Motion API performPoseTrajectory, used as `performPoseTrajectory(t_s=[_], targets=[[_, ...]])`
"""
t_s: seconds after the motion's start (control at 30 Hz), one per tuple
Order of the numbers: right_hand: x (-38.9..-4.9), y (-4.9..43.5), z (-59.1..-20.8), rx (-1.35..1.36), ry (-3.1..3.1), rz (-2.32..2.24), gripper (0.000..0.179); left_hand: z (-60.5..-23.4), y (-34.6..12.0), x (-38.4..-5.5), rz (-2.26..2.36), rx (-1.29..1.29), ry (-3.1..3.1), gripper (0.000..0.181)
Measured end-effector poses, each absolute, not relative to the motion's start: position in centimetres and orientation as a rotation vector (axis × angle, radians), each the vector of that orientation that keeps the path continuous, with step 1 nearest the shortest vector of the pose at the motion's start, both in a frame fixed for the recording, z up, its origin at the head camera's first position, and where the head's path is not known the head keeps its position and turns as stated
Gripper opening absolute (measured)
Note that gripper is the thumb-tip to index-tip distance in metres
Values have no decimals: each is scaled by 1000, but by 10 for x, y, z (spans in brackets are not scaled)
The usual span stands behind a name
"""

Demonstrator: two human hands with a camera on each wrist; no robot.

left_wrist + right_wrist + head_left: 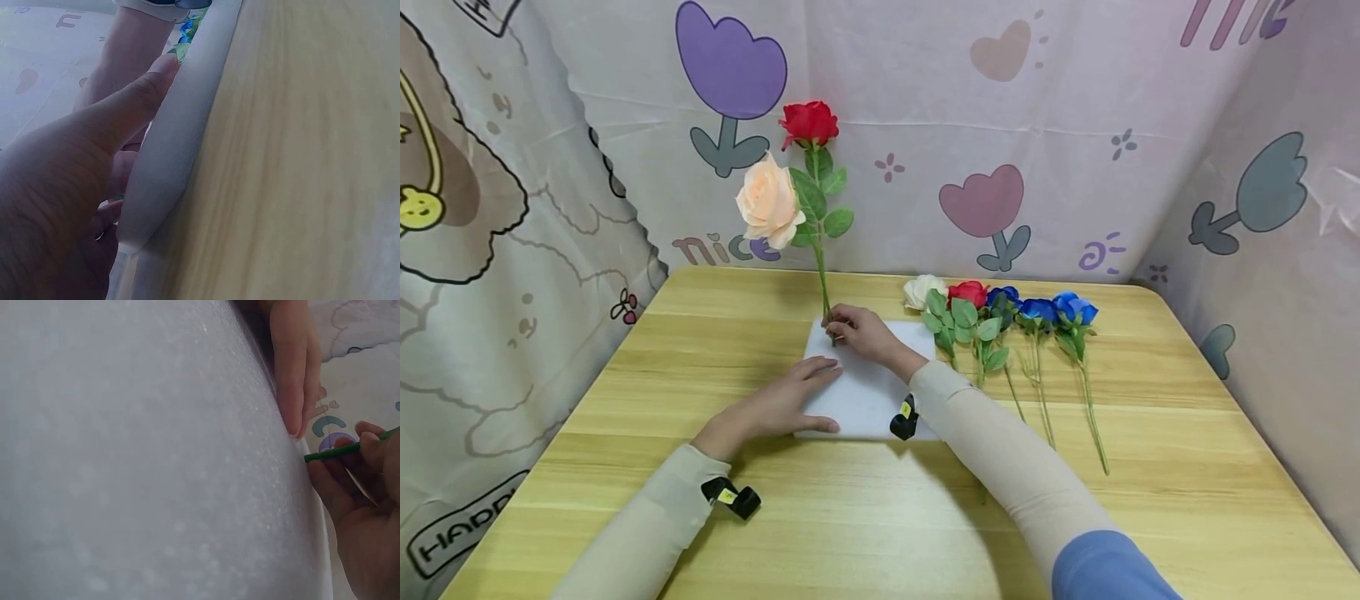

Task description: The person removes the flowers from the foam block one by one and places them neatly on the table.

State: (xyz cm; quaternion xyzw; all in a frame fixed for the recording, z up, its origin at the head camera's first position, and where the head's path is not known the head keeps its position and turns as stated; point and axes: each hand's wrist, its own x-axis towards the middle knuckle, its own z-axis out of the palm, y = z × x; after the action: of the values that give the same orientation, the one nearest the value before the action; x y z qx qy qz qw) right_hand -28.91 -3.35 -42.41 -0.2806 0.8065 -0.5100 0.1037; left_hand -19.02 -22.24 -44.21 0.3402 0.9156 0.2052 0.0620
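A white foam block (pixel 865 408) lies on the table. My left hand (pixel 786 398) rests at its left side, fingers straight and thumb apart on the near part. In the left wrist view, the left thumb (pixel 125 109) lies along the block's edge. My right hand (pixel 868 335) pinches the green stem (pixel 344 451) of an upright red rose (pixel 810 125) above the block's far left part. The stem's lower tip is at the block's surface; whether it enters cannot be told. A peach rose (pixel 770 202) overlaps the red rose's leaves, and its own stem is hard to separate.
Right of the block lie a white rose (pixel 925 292), another red rose (pixel 968 292) and several blue roses (pixel 1073 308), stems toward the near edge. My right forearm crosses over some stems. A printed cloth (pixel 887 83) hangs behind the wooden table (pixel 700 333).
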Motion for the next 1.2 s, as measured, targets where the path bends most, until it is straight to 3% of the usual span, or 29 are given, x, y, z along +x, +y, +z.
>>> performPoseTrajectory(t_s=[1.2], targets=[[-277, -13, -398, -852, 2410, -1576, 23, -443, -222, -191, 629, 1042, 2766, 97]])
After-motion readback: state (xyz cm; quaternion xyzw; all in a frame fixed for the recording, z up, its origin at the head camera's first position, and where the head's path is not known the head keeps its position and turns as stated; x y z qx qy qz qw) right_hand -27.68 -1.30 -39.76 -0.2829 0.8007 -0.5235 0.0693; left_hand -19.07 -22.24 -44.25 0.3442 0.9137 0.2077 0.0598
